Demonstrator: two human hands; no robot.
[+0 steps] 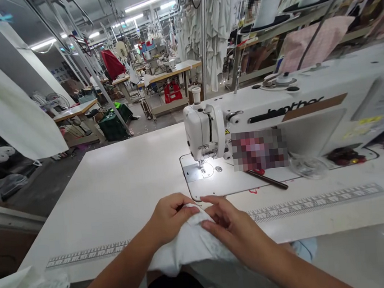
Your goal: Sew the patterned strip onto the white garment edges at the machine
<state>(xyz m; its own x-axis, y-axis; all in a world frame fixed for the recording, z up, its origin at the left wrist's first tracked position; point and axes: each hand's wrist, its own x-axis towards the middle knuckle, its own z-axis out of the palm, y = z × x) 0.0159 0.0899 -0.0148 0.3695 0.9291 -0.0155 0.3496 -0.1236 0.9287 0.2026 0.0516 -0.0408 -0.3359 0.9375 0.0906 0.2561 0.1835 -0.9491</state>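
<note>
Head view shows us the left hand point(172, 218) pinching a white cloth point(188, 248) between thumb and fingers, while the right hand point(236, 230) lies on same cloth with spread fingers, and we cannot tell if it really grasps. The cloth sits between both hands at the near edge of the white table point(97, 180), just in front of the needle plate point(194, 172) of the Brother sewing machine point(277, 108), with the right hand reaching slightly nearer to the plate.

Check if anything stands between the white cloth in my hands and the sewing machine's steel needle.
Nothing visible does: only the white sewing table and steel needle plate lie there. A slim black rod lies off to the right.
</note>
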